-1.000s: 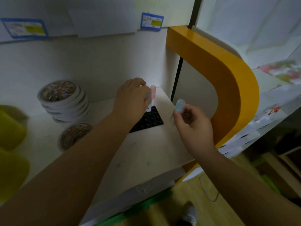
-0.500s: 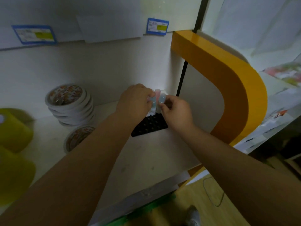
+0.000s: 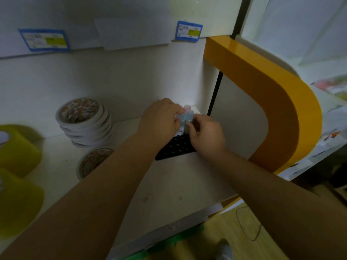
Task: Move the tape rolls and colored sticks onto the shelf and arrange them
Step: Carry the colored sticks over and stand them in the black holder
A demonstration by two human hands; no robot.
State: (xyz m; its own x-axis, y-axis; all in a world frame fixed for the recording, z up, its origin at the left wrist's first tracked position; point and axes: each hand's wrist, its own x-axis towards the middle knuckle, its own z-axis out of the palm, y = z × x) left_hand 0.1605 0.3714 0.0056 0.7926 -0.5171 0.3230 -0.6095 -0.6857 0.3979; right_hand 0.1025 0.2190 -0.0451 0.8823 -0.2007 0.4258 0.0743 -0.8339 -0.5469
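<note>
Our right hand (image 3: 204, 134) has brought its blue stick (image 3: 188, 117) to the black tray (image 3: 175, 149), pinching it beside the sticks (image 3: 181, 119) our left hand (image 3: 159, 121) grips; seating it comes next.

Sticks (image 3: 185, 117): lower ends hidden behind left hand (image 3: 159, 122) and right hand (image 3: 204, 134); can't tell whether they sit in the black holed tray (image 3: 174, 149). Tray's far part covered by both hands. Yellow tape rolls (image 3: 16, 147) cut off by left edge. Lone tape roll (image 3: 92, 160) partly behind left forearm. Blue shelf labels (image 3: 189, 31): print too small to read.
</note>
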